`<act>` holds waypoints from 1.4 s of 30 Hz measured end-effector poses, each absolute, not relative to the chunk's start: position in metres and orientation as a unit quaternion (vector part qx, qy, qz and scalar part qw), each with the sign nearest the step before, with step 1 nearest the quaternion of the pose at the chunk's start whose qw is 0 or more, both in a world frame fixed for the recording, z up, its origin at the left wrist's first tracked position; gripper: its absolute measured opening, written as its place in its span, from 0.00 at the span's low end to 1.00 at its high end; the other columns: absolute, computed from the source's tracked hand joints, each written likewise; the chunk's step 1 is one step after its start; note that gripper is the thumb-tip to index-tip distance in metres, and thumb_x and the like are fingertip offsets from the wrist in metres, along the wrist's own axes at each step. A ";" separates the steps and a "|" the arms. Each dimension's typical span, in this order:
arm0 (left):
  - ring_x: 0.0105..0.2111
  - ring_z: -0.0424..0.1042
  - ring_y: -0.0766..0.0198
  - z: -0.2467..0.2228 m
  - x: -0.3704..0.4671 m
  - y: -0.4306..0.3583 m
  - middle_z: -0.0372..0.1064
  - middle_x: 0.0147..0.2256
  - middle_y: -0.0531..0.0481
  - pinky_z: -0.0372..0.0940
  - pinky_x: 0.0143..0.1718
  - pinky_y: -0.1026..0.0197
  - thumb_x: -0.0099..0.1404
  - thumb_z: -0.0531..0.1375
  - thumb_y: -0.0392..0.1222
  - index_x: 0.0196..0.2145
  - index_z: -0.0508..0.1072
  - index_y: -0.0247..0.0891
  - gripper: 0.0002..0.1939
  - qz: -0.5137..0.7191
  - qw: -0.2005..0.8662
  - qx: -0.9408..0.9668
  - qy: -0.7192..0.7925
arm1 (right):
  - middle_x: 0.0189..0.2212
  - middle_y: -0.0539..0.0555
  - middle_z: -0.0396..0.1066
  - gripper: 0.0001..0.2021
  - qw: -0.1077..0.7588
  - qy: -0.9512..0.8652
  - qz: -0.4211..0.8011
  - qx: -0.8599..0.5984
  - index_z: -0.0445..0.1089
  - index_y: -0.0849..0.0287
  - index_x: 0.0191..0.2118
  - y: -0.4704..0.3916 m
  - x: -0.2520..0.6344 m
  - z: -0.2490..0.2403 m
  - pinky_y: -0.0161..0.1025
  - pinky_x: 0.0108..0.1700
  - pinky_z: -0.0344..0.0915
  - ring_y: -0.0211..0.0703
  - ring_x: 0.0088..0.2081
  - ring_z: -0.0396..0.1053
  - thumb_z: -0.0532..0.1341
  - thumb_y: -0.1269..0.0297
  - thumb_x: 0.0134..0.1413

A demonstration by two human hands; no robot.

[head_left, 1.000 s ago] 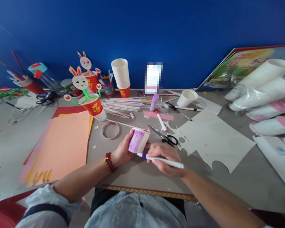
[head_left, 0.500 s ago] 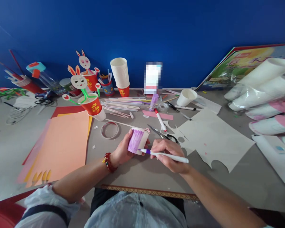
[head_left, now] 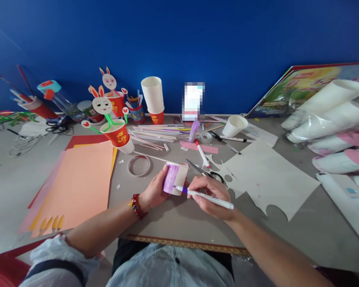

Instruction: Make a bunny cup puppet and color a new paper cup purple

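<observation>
Near the middle of the table my left hand [head_left: 155, 190] is closed around a paper cup [head_left: 176, 178], tilted slightly. Purple strokes cover the cup's left part, and its right part is white. My right hand [head_left: 209, 195] grips a purple marker [head_left: 212, 199] with a white barrel. The marker's tip touches the cup's side low down, by the edge of the coloured area. Just beyond the hands lie scissors [head_left: 202, 170], partly hidden behind my right hand, and a red marker [head_left: 202, 153]. A roll of tape [head_left: 139, 166] rests left of the cup.
Coloured paper sheets [head_left: 80, 179] lie at left, a cut white sheet [head_left: 266, 175] at right. Behind stand rabbit-decorated red cups [head_left: 116, 134], a cup stack [head_left: 153, 95], many paper straws [head_left: 155, 132] and another white cup [head_left: 235, 126]. Bagged cups [head_left: 332, 115] are at far right.
The cup has turned slightly in my left hand, and the marker has shifted a little left across its side. The whole view has moved slightly with my head.
</observation>
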State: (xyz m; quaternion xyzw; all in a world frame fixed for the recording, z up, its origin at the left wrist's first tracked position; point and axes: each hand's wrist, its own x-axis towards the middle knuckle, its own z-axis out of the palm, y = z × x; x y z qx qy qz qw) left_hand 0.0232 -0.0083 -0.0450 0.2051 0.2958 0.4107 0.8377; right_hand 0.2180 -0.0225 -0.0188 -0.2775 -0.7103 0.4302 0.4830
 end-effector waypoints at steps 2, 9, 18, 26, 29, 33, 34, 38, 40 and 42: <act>0.35 0.78 0.53 -0.044 0.025 -0.008 0.79 0.38 0.38 0.70 0.38 0.57 0.66 0.59 0.62 0.54 0.75 0.30 0.33 0.417 0.832 0.208 0.300 | 0.27 0.51 0.75 0.08 0.478 -0.731 0.412 -0.260 0.72 0.55 0.37 -0.021 0.215 -0.019 0.38 0.31 0.68 0.40 0.28 0.71 0.62 0.76 0.53; 0.33 0.78 0.55 -0.043 0.023 -0.009 0.79 0.38 0.38 0.72 0.35 0.56 0.70 0.55 0.60 0.58 0.72 0.31 0.31 0.397 0.841 0.203 0.307 | 0.33 0.52 0.77 0.08 0.490 -0.710 0.377 -0.337 0.73 0.55 0.42 -0.012 0.230 -0.030 0.38 0.33 0.68 0.40 0.31 0.72 0.61 0.72 0.60; 0.33 0.78 0.55 -0.042 0.025 -0.009 0.79 0.36 0.39 0.72 0.37 0.56 0.70 0.56 0.59 0.53 0.75 0.30 0.29 0.413 0.822 0.208 0.333 | 0.27 0.50 0.76 0.08 0.473 -0.766 0.369 -0.231 0.73 0.55 0.37 -0.015 0.220 -0.023 0.39 0.33 0.69 0.41 0.29 0.72 0.62 0.76 0.55; 0.31 0.78 0.54 -0.043 0.023 -0.009 0.79 0.34 0.38 0.72 0.35 0.56 0.70 0.54 0.61 0.57 0.72 0.30 0.32 0.394 0.834 0.211 0.324 | 0.29 0.51 0.75 0.06 0.488 -0.731 0.381 -0.287 0.73 0.55 0.38 -0.013 0.227 -0.027 0.38 0.32 0.68 0.41 0.30 0.73 0.61 0.72 0.59; 0.32 0.78 0.55 -0.044 0.024 -0.009 0.79 0.35 0.39 0.71 0.34 0.57 0.70 0.54 0.60 0.54 0.74 0.29 0.30 0.407 0.827 0.210 0.326 | 0.27 0.50 0.75 0.05 0.465 -0.757 0.394 -0.234 0.72 0.55 0.36 -0.015 0.225 -0.026 0.40 0.32 0.69 0.41 0.28 0.72 0.61 0.72 0.58; 0.32 0.78 0.53 -0.044 0.023 -0.008 0.79 0.35 0.38 0.72 0.34 0.55 0.70 0.54 0.61 0.57 0.72 0.30 0.32 0.390 0.842 0.204 0.312 | 0.32 0.52 0.76 0.06 0.501 -0.706 0.370 -0.337 0.72 0.55 0.41 -0.012 0.229 -0.029 0.39 0.33 0.69 0.41 0.31 0.73 0.60 0.70 0.62; 0.33 0.78 0.53 -0.044 0.023 -0.008 0.79 0.36 0.38 0.72 0.35 0.54 0.70 0.54 0.61 0.58 0.71 0.30 0.33 0.387 0.844 0.201 0.312 | 0.32 0.52 0.76 0.06 0.507 -0.699 0.366 -0.347 0.72 0.55 0.42 -0.012 0.230 -0.029 0.39 0.33 0.69 0.41 0.32 0.73 0.59 0.70 0.62; 0.34 0.78 0.54 -0.045 0.024 -0.009 0.79 0.38 0.39 0.71 0.37 0.56 0.70 0.55 0.60 0.55 0.73 0.29 0.31 0.409 0.827 0.193 0.333 | 0.28 0.50 0.75 0.06 0.467 -0.755 0.386 -0.251 0.72 0.54 0.37 -0.014 0.224 -0.026 0.40 0.33 0.70 0.41 0.30 0.73 0.60 0.73 0.59; 0.33 0.78 0.54 -0.044 0.025 -0.009 0.79 0.36 0.39 0.71 0.37 0.56 0.69 0.56 0.60 0.53 0.74 0.29 0.31 0.415 0.824 0.199 0.332 | 0.27 0.50 0.75 0.06 0.455 -0.767 0.393 -0.225 0.72 0.54 0.36 -0.016 0.221 -0.024 0.40 0.32 0.70 0.41 0.29 0.72 0.60 0.73 0.58; 0.34 0.78 0.53 -0.044 0.025 -0.010 0.79 0.38 0.39 0.70 0.37 0.55 0.69 0.57 0.61 0.54 0.74 0.30 0.31 0.409 0.830 0.198 0.324 | 0.27 0.50 0.75 0.05 0.475 -0.748 0.387 -0.254 0.72 0.55 0.37 -0.016 0.220 -0.023 0.40 0.33 0.70 0.41 0.30 0.73 0.60 0.72 0.59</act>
